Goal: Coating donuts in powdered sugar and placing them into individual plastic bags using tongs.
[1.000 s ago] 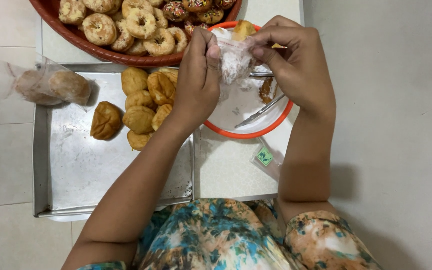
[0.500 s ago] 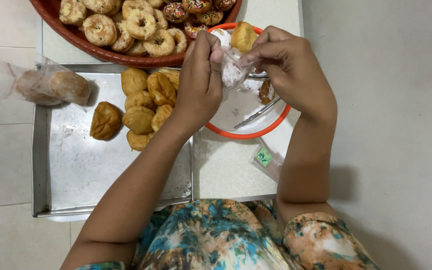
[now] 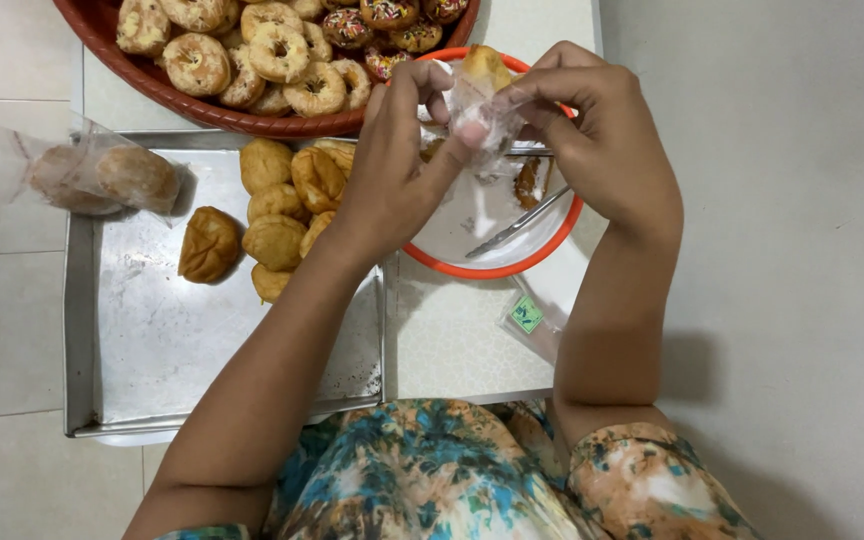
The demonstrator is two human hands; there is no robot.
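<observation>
Above the orange-rimmed plate [image 3: 430,262], both hands met around a small clear plastic bag [image 3: 479,120] with a golden pastry [image 3: 485,68] poking out of its top. The left hand [image 3: 397,160] had its fingers closed on the near edge of the bag, thumb pressed up against the film, while the right hand [image 3: 602,140] pinched the far edge, its fingers curled and gripping the plastic just under the pastry. The bag hung clear of the plate, held only by the two hands.

On the plate lay metal tongs [image 3: 517,222] and a brown scrap of pastry [image 3: 529,183]. Left of it, a steel tray [image 3: 152,340] on the counter [image 3: 462,340] carried a cluster of plain buns [image 3: 277,205], and a wrapped pair in clear film [image 3: 92,175] rested across its upper left corner. A red basket [image 3: 167,92] of ring doughnuts [image 3: 252,50] sat beyond the tray. A small clear packet with a green label [image 3: 528,316] lay near the right forearm.

The step in hand looked like bagging: the pastry was only partly inside. Seating it would likely call for holding the mouth open with both grips and easing the pastry down without tearing the thin film or crushing the crust.
</observation>
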